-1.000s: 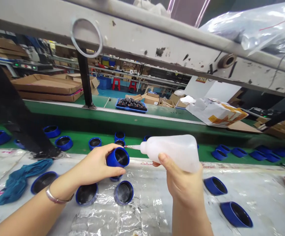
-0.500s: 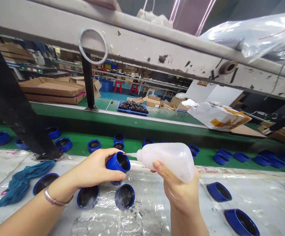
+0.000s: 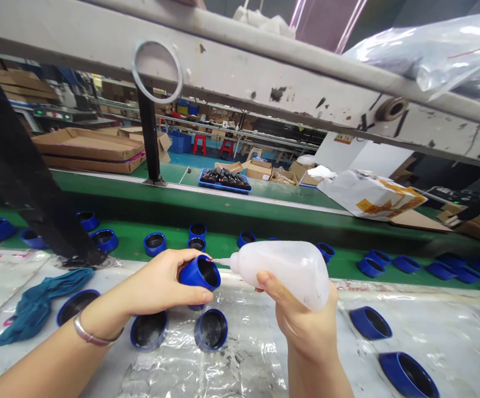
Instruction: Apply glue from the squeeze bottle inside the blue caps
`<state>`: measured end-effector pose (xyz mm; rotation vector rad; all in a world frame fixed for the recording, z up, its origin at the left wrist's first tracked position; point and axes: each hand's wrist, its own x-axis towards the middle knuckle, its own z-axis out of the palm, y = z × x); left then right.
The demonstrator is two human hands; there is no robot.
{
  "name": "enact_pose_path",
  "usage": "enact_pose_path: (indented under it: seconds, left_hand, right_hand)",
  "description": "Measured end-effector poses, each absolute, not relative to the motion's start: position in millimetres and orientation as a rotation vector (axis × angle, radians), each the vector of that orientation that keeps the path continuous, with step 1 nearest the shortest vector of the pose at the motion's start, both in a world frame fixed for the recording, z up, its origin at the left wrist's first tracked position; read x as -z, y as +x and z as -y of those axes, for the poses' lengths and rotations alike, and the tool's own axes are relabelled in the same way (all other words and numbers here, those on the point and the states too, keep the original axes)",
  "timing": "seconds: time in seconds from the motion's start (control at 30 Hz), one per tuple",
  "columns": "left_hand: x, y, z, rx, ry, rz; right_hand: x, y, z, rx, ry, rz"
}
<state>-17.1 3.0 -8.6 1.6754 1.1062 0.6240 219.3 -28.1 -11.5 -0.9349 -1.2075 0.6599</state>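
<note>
My left hand (image 3: 161, 284) is wrapped round a small blue cup (image 3: 192, 275) with a black inside, tilted so its mouth faces right. In my right hand (image 3: 306, 323) lies a translucent white squeeze bottle (image 3: 283, 271), held on its side. Its thin nozzle (image 3: 222, 261) points left, with the tip at the cup's upper rim; whether it touches cannot be made out. Beneath my left hand another blue cup (image 3: 197, 307) is partly hidden. Two more, a near-left cup (image 3: 149, 331) and a near-right cup (image 3: 210, 330), stand on the plastic-covered table (image 3: 256, 354).
Several blue cups sit on the green conveyor belt (image 3: 134, 249) beyond the table. A teal cloth (image 3: 43, 301) lies at left beside a dark post (image 3: 24, 166). Two blue cups, one of them this cup (image 3: 370, 322), stand at right. A white beam (image 3: 240, 77) crosses above.
The cups on the green belt have shifted slightly left. Both hands, the held cup and the bottle keep nearly the same position; the view has moved a little.
</note>
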Motion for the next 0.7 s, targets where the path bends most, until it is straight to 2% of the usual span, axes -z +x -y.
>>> enact_pose_path:
  seconds: [0.7]
  left_hand:
    - [5.4, -20.4, -3.2, -0.7, 1.76, -1.146]
  right_hand:
    - [4.5, 225.3, 30.5, -0.709, -0.932, 1.151]
